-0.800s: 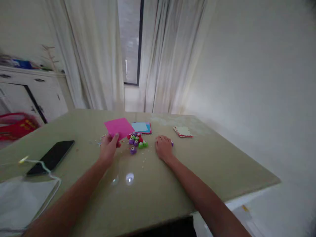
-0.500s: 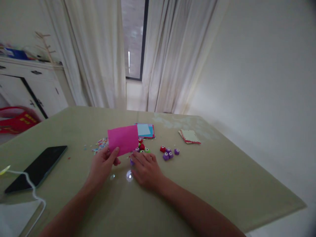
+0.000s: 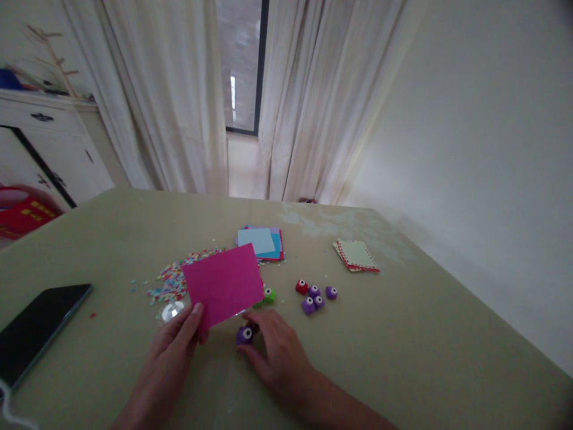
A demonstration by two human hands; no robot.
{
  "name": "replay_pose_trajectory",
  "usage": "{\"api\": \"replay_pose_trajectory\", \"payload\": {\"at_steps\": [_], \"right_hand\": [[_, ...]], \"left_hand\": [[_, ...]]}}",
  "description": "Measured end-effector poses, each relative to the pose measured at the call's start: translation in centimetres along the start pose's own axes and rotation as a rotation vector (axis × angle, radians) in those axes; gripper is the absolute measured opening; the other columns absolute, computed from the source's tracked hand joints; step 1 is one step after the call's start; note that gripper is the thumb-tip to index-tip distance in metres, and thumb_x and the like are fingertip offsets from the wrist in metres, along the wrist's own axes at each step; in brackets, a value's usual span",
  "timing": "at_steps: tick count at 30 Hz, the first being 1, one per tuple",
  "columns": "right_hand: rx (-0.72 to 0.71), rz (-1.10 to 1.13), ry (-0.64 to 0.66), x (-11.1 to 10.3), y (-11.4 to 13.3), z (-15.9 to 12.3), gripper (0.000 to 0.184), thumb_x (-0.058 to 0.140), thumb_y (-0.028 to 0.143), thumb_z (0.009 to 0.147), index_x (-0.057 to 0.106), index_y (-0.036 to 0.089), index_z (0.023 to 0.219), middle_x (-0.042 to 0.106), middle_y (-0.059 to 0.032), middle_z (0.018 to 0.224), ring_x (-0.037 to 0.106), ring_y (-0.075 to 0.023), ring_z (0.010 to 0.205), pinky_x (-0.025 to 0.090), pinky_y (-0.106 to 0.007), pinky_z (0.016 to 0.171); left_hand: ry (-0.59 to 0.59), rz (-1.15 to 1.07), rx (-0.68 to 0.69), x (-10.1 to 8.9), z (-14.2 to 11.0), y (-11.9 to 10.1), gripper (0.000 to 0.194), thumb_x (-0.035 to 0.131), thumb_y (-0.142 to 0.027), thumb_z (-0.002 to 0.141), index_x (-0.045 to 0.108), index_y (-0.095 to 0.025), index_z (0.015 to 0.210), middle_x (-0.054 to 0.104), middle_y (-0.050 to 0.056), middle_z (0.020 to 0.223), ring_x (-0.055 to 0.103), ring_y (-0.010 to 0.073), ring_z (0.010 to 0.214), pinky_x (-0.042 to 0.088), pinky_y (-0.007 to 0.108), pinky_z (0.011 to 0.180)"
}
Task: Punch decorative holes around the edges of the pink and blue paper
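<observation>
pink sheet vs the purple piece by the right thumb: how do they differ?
Size: the pink sheet is much larger than the purple piece.
Form: the sheet is flat and thin, the piece chunky.
Look: the sheet's visible side is plain; the piece bears an eye-like spot.
Place: the left hand holds the sheet; the piece sits between the right hand's thumb and fingers.

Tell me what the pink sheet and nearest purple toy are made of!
Pink sheet: probably paper or thin card, matte; it's flat, straight-edged and shows no glare. Purple toy: perhaps plastic or rubber, smooth; its rounded body looks solid.
</observation>
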State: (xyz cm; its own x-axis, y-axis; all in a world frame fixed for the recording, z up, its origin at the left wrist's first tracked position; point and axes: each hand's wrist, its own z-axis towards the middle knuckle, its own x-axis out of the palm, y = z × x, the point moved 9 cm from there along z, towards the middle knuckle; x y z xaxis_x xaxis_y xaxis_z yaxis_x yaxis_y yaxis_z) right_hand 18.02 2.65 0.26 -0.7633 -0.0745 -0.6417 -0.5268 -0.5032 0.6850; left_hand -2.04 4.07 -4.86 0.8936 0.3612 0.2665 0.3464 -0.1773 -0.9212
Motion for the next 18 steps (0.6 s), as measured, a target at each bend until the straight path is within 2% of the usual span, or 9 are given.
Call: {"api": "replay_pose_trajectory", "payload": {"at_steps": [2,4,5,8,10,13,16,18], "right_hand": [[0.153,0.248,-0.115,-1.0,-0.4,-0.4,0.037,0.073,0.035,0.097,0.065,0.021,0.13,0.071,-0.0105,0.121,0.067,-0.0252,0.107,0.053,-0.035,0.092],[0.306,0.504,-0.173,-1.0,-1.1,-0.9,0.032,0.078,0.039,0.092,0.071,0.021,0.118,0.071,-0.0067,0.109,0.066,-0.0213,0.094,0.053,-0.03,0.081],[0.369,0.625,-0.179,-0.7,-1.3,-1.0,0.033,0.083,0.041,0.087,0.072,0.021,0.111,0.07,-0.0044,0.101,0.065,-0.0192,0.087,0.052,-0.028,0.075],[0.497,0.912,-0.185,0.5,-2.1,-1.2,0.046,0.097,0.04,0.068,0.072,0.02,0.101,0.067,0.0007,0.086,0.059,-0.015,0.075,0.048,-0.025,0.068],[0.564,1.001,-0.184,1.1,-2.8,-1.3,0.05,0.099,0.041,0.063,0.071,0.02,0.099,0.066,0.0023,0.08,0.056,-0.0133,0.068,0.048,-0.024,0.064],[0.635,1.038,-0.145,1.8,-3.5,-1.8,0.051,0.097,0.043,0.066,0.07,0.02,0.102,0.063,0.0039,0.073,0.051,-0.0111,0.06,0.042,-0.022,0.054],[0.603,1.085,-0.116,1.8,-3.3,-1.9,0.053,0.1,0.036,0.063,0.07,0.019,0.104,0.065,0.0019,0.083,0.057,-0.0117,0.071,0.045,-0.021,0.061],[0.588,1.132,-0.092,1.9,-2.9,-1.8,0.055,0.101,0.036,0.063,0.071,0.018,0.105,0.065,0.0012,0.086,0.059,-0.0116,0.074,0.047,-0.021,0.064]], "left_hand": [[-0.012,-0.099,-0.093,0.5,-0.7,0.9,0.05,0.101,-0.058,0.05,0.076,-0.022,0.074,0.063,-0.008,0.06,0.055,0.0081,0.055,0.051,0.013,0.053],[-0.048,-0.156,-0.173,0.8,-1.4,1.5,0.056,0.104,-0.053,0.041,0.08,-0.022,0.082,0.07,-0.006,0.066,0.061,0.0093,0.059,0.055,0.014,0.057],[-0.039,-0.158,-0.201,1.0,-1.7,1.7,0.059,0.105,-0.05,0.042,0.082,-0.022,0.088,0.076,-0.004,0.075,0.066,0.0113,0.064,0.058,0.017,0.06],[0.055,-0.102,-0.233,1.8,-2.4,2.0,0.05,0.102,-0.046,0.057,0.083,-0.021,0.096,0.081,0.001,0.085,0.074,0.0179,0.072,0.061,0.023,0.064],[0.097,-0.037,-0.233,2.0,-2.6,2.1,0.044,0.098,-0.047,0.063,0.082,-0.021,0.094,0.081,0.002,0.079,0.074,0.0192,0.068,0.059,0.023,0.058],[0.105,0.021,-0.213,1.9,-2.6,1.9,0.041,0.098,-0.05,0.063,0.081,-0.02,0.086,0.076,0.0,0.069,0.069,0.0163,0.059,0.054,0.021,0.051],[0.103,0.007,-0.182,2.1,-2.5,1.4,0.044,0.099,-0.052,0.06,0.08,-0.02,0.083,0.076,0.0,0.068,0.066,0.0129,0.059,0.053,0.017,0.055],[0.124,0.044,-0.184,2.3,-2.5,1.4,0.047,0.097,-0.055,0.061,0.081,-0.02,0.087,0.078,0.001,0.072,0.069,0.0148,0.067,0.056,0.019,0.063]]}}
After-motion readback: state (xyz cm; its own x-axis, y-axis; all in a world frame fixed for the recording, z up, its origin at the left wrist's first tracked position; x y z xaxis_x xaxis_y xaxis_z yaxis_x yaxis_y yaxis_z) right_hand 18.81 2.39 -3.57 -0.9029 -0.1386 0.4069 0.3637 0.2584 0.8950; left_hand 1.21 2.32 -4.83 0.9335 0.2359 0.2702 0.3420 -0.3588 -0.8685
